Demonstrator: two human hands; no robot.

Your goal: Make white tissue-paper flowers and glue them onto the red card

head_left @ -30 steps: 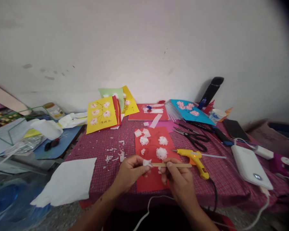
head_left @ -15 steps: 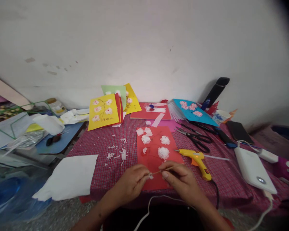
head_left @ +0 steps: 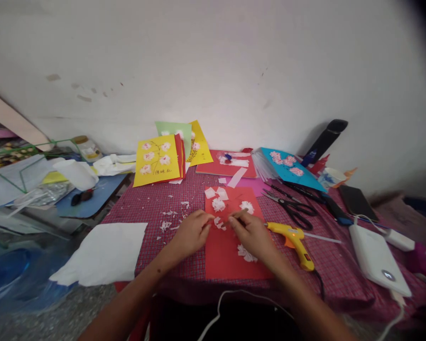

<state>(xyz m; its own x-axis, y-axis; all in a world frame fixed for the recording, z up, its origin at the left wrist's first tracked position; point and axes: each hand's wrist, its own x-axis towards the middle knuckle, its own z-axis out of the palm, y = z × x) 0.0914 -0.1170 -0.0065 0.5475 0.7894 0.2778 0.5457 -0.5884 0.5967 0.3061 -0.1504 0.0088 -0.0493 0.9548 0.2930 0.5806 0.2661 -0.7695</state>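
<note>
A red card (head_left: 222, 263) lies in front of me with tufted white paper flowers on it, among them one upper-left flower (head_left: 218, 204), one upper-right flower (head_left: 247, 206) and a lower flower (head_left: 246, 253) partly covered by my wrist. Between my hands, small white paper petals (head_left: 219, 223) sit on the card. My left hand (head_left: 195, 231) is closed in a pinch at their left; what its fingertips hold, if anything, is too small to make out. On their right, my right hand (head_left: 250, 233) pinches a thin stick (head_left: 246, 210), mostly hidden by the fingers.
Right of the card lie a yellow glue gun (head_left: 294, 239), scissors (head_left: 294, 208) and a white power bank (head_left: 379, 260). Paper scraps (head_left: 166, 225) and a white sheet (head_left: 102, 253) lie left. Flower cards (head_left: 158, 161) lean at the back. A white cable (head_left: 220, 303) crosses the front.
Both hands have moved away from me, from the card's near edge to the petals at its middle left. The stick no longer spans between the hands. The view has shifted slightly.
</note>
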